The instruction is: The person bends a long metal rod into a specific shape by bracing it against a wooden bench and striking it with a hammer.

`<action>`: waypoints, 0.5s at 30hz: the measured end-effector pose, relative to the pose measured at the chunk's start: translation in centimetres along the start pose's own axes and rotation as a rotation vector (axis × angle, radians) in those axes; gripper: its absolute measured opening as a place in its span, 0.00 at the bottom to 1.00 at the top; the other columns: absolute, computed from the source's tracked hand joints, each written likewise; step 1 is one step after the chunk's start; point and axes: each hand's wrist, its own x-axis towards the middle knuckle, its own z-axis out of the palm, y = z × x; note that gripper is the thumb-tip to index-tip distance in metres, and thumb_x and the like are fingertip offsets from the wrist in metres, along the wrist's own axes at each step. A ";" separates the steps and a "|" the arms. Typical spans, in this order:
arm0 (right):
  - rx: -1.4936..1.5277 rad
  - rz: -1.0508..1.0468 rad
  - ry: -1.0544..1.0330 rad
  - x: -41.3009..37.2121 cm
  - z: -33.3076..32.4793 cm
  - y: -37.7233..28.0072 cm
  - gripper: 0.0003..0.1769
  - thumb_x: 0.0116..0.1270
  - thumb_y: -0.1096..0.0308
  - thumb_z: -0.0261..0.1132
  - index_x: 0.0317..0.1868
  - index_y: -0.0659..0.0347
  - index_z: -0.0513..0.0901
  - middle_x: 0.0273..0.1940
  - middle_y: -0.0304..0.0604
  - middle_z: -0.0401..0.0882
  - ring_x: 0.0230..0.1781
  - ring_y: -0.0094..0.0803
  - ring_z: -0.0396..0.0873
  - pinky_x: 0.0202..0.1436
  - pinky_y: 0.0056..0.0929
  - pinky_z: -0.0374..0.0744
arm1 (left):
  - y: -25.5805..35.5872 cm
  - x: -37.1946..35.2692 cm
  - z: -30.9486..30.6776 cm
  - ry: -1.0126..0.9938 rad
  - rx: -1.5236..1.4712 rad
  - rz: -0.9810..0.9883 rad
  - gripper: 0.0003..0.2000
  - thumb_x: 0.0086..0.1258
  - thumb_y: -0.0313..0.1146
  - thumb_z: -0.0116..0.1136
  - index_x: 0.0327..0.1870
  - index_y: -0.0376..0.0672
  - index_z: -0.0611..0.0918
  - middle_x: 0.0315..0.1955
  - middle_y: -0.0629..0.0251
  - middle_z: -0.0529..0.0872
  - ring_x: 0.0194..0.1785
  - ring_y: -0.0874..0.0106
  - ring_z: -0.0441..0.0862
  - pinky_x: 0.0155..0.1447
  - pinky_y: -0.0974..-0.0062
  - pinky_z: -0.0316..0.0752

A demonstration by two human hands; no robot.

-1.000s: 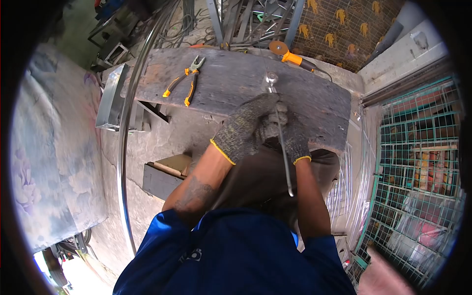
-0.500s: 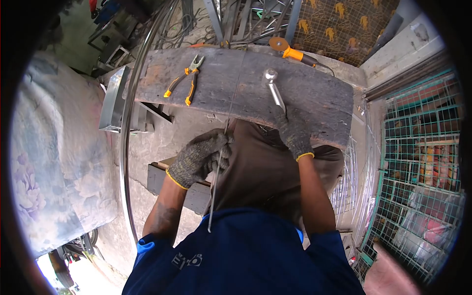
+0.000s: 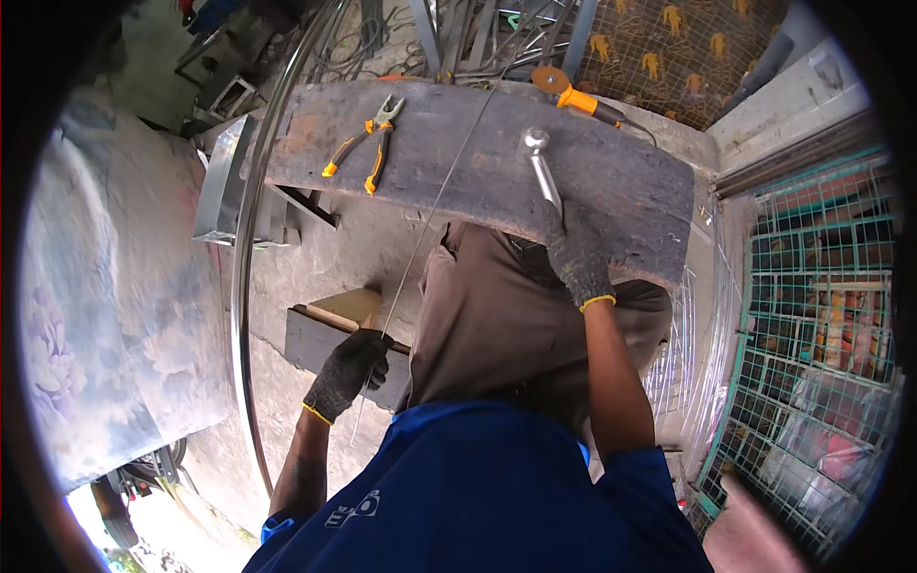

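My left hand (image 3: 346,372), in a dark glove with a yellow cuff, grips a long thin metal wire (image 3: 435,202) low beside my left thigh. The wire runs up and across the worn wooden workbench (image 3: 458,162) toward the back. My right hand (image 3: 577,253), gloved the same way, is closed on the handle of a shiny metal tool with a round head (image 3: 538,158) that lies on the bench near its front edge.
Orange-handled pliers (image 3: 368,148) lie on the bench's left part. An orange angle grinder (image 3: 578,98) rests at the back edge. A curved metal strip (image 3: 250,239) arcs down the left. A wire-mesh cage (image 3: 812,315) stands on the right, a wooden block (image 3: 330,329) below the bench.
My left hand has left the tool on the bench and moved down and back to my left side, drawing the thin wire with it. My right hand stays on the tool handle.
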 end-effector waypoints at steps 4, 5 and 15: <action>0.016 -0.052 0.068 0.0 0.8 0.5 0.21 0.75 0.54 0.54 0.47 0.68 0.78 0.45 0.65 0.79 0.47 0.64 0.77 0.51 0.56 0.75 | -4.2 -1.6 0.2 0.051 -0.127 -0.071 0.12 0.80 0.39 0.48 0.49 0.40 0.78 0.24 0.70 0.78 0.22 0.82 0.71 0.27 0.82 0.67; 0.014 -0.052 0.058 0.0 1.0 0.8 0.21 0.75 0.54 0.54 0.47 0.68 0.78 0.45 0.65 0.79 0.47 0.64 0.77 0.51 0.56 0.75 | -5.0 -2.2 0.3 0.035 -0.198 -0.074 0.12 0.80 0.39 0.48 0.50 0.41 0.77 0.23 0.71 0.77 0.22 0.83 0.70 0.26 0.84 0.65; -0.005 0.023 -0.052 0.1 0.9 1.0 0.26 0.77 0.50 0.51 0.51 0.68 0.78 0.49 0.66 0.79 0.50 0.64 0.77 0.54 0.55 0.75 | -13.1 -6.8 1.7 0.026 -0.143 -0.061 0.13 0.80 0.39 0.48 0.51 0.39 0.78 0.27 0.72 0.81 0.28 0.85 0.73 0.33 0.84 0.69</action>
